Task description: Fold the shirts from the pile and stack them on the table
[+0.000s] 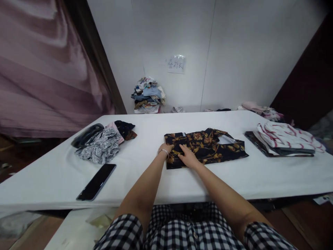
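A dark shirt with a gold and brown flower print (208,147) lies folded lengthwise on the white table (145,184), its collar end to the right. At its left end, my left hand (165,148), with a bracelet at the wrist, is closed on the edge of the cloth; most of its fingers are hidden. My right hand (189,157) lies flat on the shirt just right of it, fingers spread. A white patch (227,139) shows inside the collar opening.
To the left lie crumpled printed clothes (104,142) and a black phone (96,182). A folded stack with a red-and-white garment (283,135) on top sits at the right. Behind the table stand a clothes pile (148,95) and a wall with a paper sign (176,64).
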The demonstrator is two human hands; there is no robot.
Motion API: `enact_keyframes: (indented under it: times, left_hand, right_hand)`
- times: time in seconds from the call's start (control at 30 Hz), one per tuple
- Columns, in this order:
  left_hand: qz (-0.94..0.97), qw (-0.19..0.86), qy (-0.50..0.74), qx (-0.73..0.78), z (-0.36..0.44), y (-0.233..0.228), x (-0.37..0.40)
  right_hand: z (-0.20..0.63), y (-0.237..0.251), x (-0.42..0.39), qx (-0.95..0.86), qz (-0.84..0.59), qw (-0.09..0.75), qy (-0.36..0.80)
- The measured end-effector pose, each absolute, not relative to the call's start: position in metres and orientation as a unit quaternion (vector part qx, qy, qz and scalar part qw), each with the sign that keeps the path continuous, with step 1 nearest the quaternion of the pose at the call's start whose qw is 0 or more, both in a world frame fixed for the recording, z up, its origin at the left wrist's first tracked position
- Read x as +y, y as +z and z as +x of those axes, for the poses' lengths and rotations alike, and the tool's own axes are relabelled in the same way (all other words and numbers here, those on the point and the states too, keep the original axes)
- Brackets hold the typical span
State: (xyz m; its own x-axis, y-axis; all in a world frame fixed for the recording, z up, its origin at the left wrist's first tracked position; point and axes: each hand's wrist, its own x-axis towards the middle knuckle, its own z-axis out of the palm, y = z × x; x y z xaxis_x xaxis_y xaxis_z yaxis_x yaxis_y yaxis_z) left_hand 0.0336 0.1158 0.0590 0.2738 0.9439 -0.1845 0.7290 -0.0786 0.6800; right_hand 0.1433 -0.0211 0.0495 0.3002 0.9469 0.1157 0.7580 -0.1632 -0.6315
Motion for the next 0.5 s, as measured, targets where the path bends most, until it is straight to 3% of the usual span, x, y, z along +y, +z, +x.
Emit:
enact_keyframes:
  times: [0.17,0.33,0.5]
  left_hand:
    - [0.717,0.335,0.199,0.578,0.021,0.067,0.117]
    - [0.71,0.278,0.203,0.615,-0.047,0.082,0.128]
    - [0.705,0.227,0.163,0.652,-0.093,0.081,0.126]
  right_hand:
    - [0.129,0.055,-0.023,-0.581,-0.702,0.352,0.215]
    - [0.093,0.077,-0.028,-0.597,-0.617,0.44,0.264]
    - [0.058,0.086,-0.012,-0.524,-0.532,0.522,0.412]
